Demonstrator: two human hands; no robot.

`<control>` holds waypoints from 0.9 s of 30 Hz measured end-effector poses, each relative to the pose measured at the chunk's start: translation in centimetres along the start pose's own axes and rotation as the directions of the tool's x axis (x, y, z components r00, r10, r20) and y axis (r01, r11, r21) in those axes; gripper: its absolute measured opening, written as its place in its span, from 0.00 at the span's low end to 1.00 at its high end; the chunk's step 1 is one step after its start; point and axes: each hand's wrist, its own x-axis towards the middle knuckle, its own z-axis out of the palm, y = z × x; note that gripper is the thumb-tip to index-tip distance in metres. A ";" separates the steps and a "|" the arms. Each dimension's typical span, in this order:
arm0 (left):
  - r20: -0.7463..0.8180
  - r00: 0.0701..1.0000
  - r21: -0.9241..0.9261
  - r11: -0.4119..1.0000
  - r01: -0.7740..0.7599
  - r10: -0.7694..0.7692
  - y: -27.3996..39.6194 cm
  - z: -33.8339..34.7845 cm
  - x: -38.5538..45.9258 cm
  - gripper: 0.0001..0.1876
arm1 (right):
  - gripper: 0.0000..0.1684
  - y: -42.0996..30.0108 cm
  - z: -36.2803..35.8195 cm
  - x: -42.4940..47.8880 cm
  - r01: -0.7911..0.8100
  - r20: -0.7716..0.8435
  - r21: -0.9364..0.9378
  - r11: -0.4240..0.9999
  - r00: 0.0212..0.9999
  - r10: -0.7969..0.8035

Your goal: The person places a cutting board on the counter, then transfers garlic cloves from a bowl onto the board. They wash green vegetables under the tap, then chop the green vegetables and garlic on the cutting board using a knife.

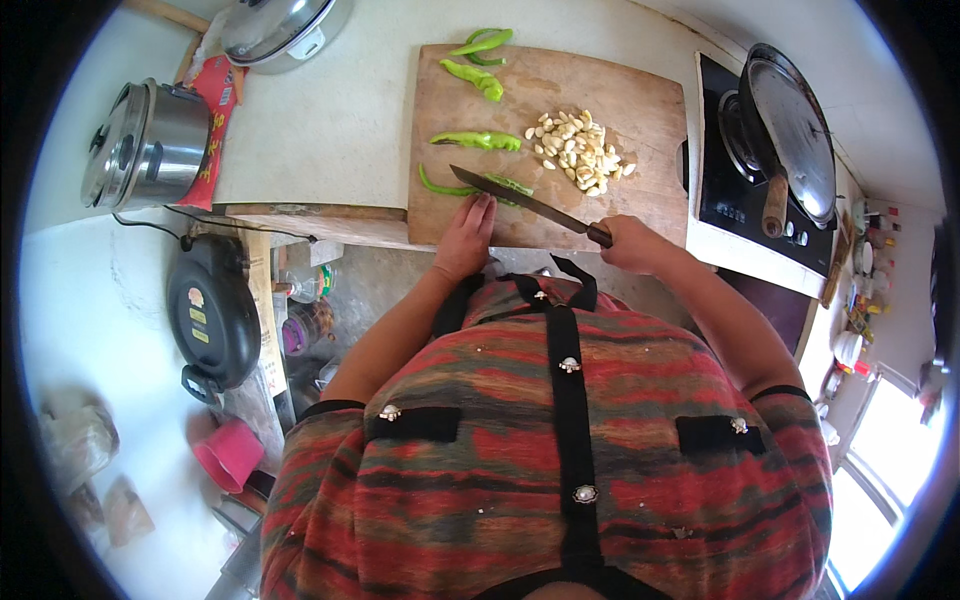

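Observation:
My right hand [637, 244] grips the dark handle of a kitchen knife [525, 201]. The blade slants up and left across a green pepper [444, 189] near the front edge of a wooden cutting board [645, 105]. Close to the blade, the fingertips of my left hand [466, 236] press on that pepper; its curved stem points left. Part of its cut-looking flesh [510, 182] shows beyond the blade, and the rest is hidden. Farther back lie a second green pepper [480, 141], a twisted one [474, 79] and more at the far edge [484, 45]. Peeled garlic cloves [574, 146] are heaped on the right.
A lidded wok [791, 135] with a wooden handle sits on the black gas stove [720, 202] at right. On the left of the white counter [322, 135] stand a steel pot [161, 142] and a lidded cooker [281, 34]. A black electric pan [214, 315] hangs below.

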 end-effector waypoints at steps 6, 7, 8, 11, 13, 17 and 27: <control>0.001 1.000 -0.015 1.000 -0.003 0.003 0.2 -0.4 0.1 0.27 | 0.13 -0.1 4.7 1.0 -0.102 -0.196 -0.003 0.995 0.976 0.100; -0.003 1.000 -0.003 1.000 -0.018 0.018 0.2 -0.7 0.3 0.27 | 0.13 0.2 5.0 1.0 -0.088 -0.206 0.003 0.996 0.975 0.087; 0.014 1.000 0.008 1.000 -0.021 0.021 0.2 -0.9 0.7 0.27 | 0.13 0.3 5.2 1.2 -0.072 -0.222 0.008 0.997 0.972 0.072; -0.001 0.998 0.034 0.998 -0.055 0.055 0.4 -1.9 1.0 0.25 | 0.13 0.7 5.0 1.3 0.001 -0.249 0.071 0.997 0.968 0.017; -0.014 0.998 0.004 0.998 -0.064 0.064 0.0 -2.6 1.2 0.24 | 0.13 0.7 4.9 0.9 0.014 -0.260 0.110 0.994 0.965 0.016; -0.086 0.996 0.054 0.998 -0.030 0.035 -0.6 -4.2 0.5 0.22 | 0.13 0.8 4.5 -1.2 0.065 -0.340 0.161 0.985 0.941 -0.007; -0.063 0.993 0.122 0.987 0.109 -0.102 0.0 -4.5 0.0 0.21 | 0.14 -0.9 3.6 -3.1 0.025 -0.295 0.058 0.998 0.955 -0.007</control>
